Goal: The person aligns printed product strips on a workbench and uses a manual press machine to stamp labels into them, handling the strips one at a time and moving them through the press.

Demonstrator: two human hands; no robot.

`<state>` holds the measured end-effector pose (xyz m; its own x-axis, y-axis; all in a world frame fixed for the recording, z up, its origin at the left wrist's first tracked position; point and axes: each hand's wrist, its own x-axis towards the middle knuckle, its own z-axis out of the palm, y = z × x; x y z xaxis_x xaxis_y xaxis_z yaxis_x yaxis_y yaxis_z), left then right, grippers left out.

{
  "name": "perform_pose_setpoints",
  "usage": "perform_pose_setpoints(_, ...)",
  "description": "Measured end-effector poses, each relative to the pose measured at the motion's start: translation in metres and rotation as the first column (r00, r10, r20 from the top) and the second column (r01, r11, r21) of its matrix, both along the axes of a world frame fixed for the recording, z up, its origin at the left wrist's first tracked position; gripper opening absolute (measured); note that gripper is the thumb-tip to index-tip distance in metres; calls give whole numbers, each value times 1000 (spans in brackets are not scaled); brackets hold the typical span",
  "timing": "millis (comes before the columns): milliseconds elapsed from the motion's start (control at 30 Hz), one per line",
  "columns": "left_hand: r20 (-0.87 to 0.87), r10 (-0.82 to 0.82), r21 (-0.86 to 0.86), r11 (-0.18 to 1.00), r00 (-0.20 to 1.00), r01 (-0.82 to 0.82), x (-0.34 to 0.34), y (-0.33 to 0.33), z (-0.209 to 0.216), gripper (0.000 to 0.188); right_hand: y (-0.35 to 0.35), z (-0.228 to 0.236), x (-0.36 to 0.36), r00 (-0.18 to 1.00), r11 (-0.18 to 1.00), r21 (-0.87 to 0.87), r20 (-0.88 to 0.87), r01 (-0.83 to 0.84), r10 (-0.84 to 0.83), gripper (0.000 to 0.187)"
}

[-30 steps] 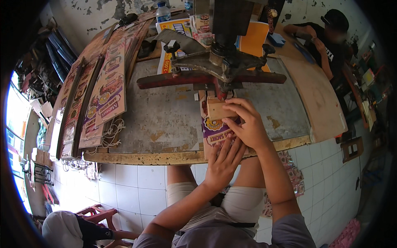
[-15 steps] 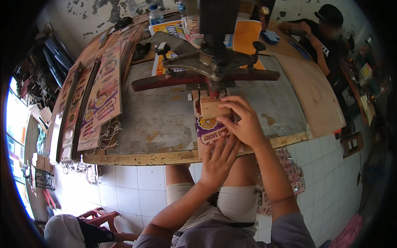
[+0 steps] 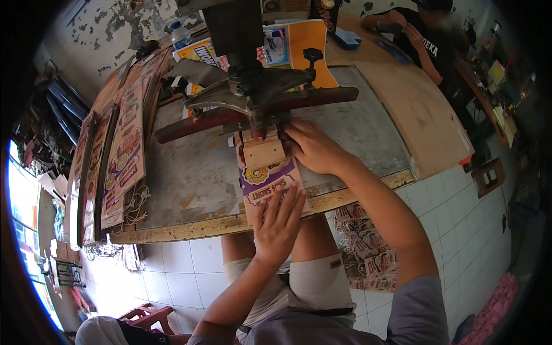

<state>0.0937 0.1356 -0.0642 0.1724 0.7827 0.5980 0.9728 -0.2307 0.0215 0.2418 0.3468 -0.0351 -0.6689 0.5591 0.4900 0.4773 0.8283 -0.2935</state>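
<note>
My left hand [image 3: 277,221] lies flat with fingers spread on the near part of a printed card strip [image 3: 269,185], purple and pinkish-brown. The strip rests on the table, its near end at the wooden front edge. On its far part sits a pale wooden block [image 3: 264,155] with two small dark holes, directly under the head of a dark metal press [image 3: 250,103]. My right hand [image 3: 313,146] is at the block's far right side, fingers stretched toward the press head and thumb apart below them. Its fingertips are partly hidden; nothing shows in its grasp.
Stacked printed strips with strings [image 3: 123,149] lie at the table's left. A red curved bar [image 3: 322,102] spans the press. Behind it are colourful printed sheets [image 3: 313,52] and a plastic bottle [image 3: 180,35]. A person in black [image 3: 425,43] sits far right. Printed pieces [image 3: 368,253] cover floor tiles.
My right hand has moved from the top of the wooden block to its far right side. My left hand stays flat on the strip. The whole view has shifted.
</note>
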Motion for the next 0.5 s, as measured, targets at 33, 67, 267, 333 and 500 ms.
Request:
perform_pose_setpoints(33,4,7,-9,1000,1000,-7,0,-1,0,61,-2,1,0,1000,1000,-4,-2,-2,2,49)
perform_pose_setpoints(67,2,9,-14,1000,1000,-9,1,-1,1,61,-4,2,1,1000,999,-34,-11,10,-11,51)
perform_pose_setpoints(267,-16,10,-13,1000,1000,-10,0,-1,1,60,-6,6,-2,1000,999,-42,0,7,-7,51)
perform_pose_setpoints(333,-14,4,-17,1000,1000,-4,-1,-2,1,62,-6,7,-2,1000,999,-41,10,10,-10,51)
perform_pose_setpoints(500,-3,-12,-39,999,1000,12,-2,-1,-3,68,-5,7,-2,1000,1000,-3,12,8,-8,51)
